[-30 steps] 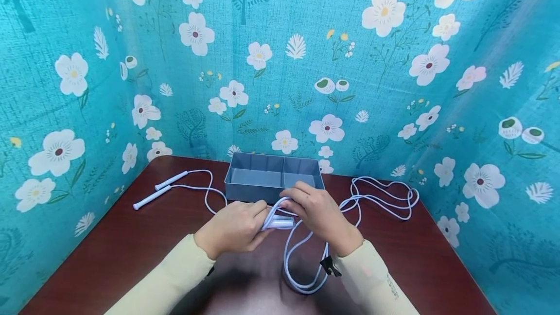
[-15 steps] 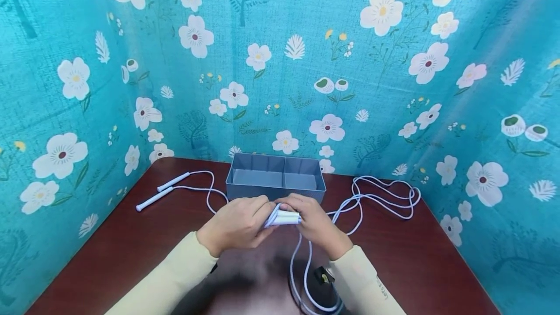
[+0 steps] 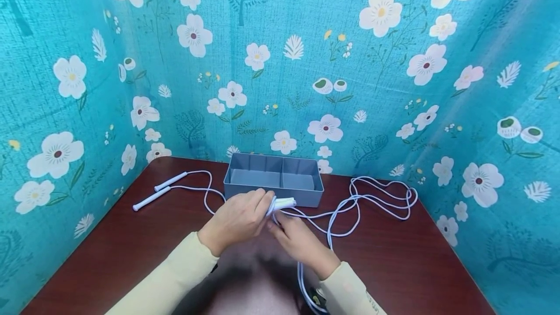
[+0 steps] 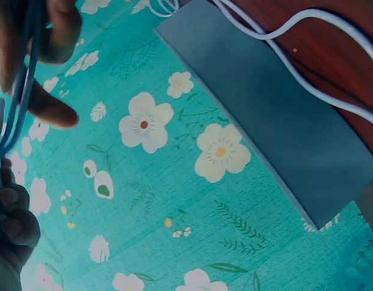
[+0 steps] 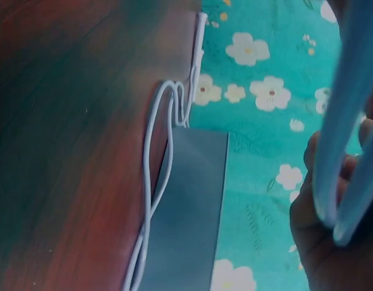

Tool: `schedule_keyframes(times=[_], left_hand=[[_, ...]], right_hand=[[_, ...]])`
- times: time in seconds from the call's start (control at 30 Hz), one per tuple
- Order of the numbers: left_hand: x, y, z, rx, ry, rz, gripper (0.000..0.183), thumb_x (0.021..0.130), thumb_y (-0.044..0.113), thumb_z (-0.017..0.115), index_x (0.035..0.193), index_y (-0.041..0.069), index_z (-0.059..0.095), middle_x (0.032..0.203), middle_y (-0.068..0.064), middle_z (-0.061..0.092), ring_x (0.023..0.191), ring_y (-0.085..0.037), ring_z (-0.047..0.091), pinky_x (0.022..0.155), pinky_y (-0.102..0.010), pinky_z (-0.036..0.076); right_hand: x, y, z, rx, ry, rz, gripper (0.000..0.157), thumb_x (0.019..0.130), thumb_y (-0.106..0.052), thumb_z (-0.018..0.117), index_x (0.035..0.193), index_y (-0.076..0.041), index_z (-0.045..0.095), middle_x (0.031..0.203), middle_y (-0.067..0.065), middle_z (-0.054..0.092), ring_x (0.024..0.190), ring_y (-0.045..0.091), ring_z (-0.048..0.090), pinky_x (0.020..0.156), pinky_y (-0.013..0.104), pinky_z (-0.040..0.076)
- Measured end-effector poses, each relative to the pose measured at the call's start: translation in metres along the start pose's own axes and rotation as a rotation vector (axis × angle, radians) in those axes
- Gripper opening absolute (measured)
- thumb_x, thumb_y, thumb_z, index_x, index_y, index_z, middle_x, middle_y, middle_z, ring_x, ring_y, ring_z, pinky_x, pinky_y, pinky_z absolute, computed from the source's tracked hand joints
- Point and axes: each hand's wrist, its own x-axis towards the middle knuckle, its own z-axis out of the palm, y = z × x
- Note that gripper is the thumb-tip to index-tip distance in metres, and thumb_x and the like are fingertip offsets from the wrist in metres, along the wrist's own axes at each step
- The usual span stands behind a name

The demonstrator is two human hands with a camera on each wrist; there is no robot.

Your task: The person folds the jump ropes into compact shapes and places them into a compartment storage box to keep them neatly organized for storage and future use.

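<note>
In the head view my left hand point(image 3: 236, 218) grips the white handles point(image 3: 284, 203) of a skipping rope, with their ends sticking out to the right. Its pale cord is wound around them at the fingers. Just below and to the right, my right hand point(image 3: 302, 243) holds the doubled cord point(image 3: 301, 278), which trails down beside the right sleeve. The left wrist view shows two strands of cord point(image 4: 30, 79) running from the left hand's bundle across the right hand's fingers point(image 4: 56, 112). Blurred strands point(image 5: 338, 139) pass close to the camera in the right wrist view.
Behind the hands stands a grey two-compartment box point(image 3: 273, 199). A second skipping rope has its handles point(image 3: 150, 198) at the table's left; pale cord point(image 3: 385, 198) lies looped at the right. Flowered turquoise cloth point(image 3: 280, 62) surrounds the dark red table point(image 3: 393, 261).
The right hand has come down and toward me, from above the handles to below them, drawing the cord round. The handle ends have tipped upward, and the hanging loop has shifted.
</note>
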Motion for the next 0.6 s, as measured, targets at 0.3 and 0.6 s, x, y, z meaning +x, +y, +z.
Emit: schedule_keyframes(times=[0.3,0.6], left_hand=[[-0.008,-0.005,0.007,0.072,-0.091,-0.100,0.044,0.088,0.019,0.060,0.122,-0.008,0.053,0.089,-0.011,0.054,0.065,-0.019,0.052,0.058,-0.030,0.051],[-0.013,-0.019,0.009,0.195,-0.047,-0.186,0.044,0.093,0.015,0.038,0.124,-0.011,0.053,0.082,-0.012,0.054,0.061,-0.023,0.052,0.050,-0.033,0.045]], right_hand=[[-0.002,-0.018,-0.003,-0.064,-0.097,0.045,0.019,0.097,-0.027,0.060,0.105,-0.011,0.056,0.073,-0.008,0.050,0.066,0.008,0.050,0.062,0.025,0.044],[-0.004,-0.026,-0.006,-0.056,-0.064,0.049,0.028,0.094,-0.020,0.065,0.116,-0.008,0.052,0.072,-0.009,0.052,0.063,0.005,0.052,0.061,0.027,0.046]])
